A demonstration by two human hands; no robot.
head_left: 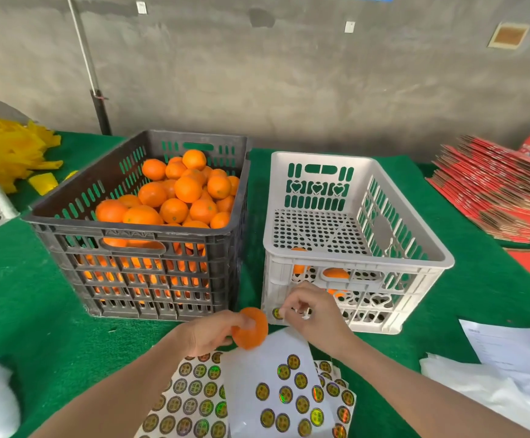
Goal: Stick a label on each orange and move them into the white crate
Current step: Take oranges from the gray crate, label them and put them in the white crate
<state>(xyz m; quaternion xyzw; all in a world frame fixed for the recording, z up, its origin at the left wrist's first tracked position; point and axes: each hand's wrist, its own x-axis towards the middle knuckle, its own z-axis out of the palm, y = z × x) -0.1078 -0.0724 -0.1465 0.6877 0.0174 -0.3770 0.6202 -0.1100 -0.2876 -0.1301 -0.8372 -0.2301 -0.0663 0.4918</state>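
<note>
Over the near edge of the green-covered table (29,305), we held one orange (252,330) in our left hand (206,333), fingers and thumb curled round it, just in front of the gap between the two crates. Our right hand (314,314) hung just beside it to the right, its fingertips pinching a small round gold label (277,313) close to the fruit's upper right side. We could not tell whether label and peel were touching. Behind the left hand stood the black crate (124,240), heaped with oranges (178,191). Beside it, the white crate (357,263) held a few oranges (336,274), seen only through the slots of its near wall. Under our forearms lay overlapping label sheets (191,396), the top one with many spots bare. Yellow scraps (14,150) lay at the far left, a stack of red flat cartons (494,188) at the far right, and white paper sheets (510,343) near our right arm.
</note>
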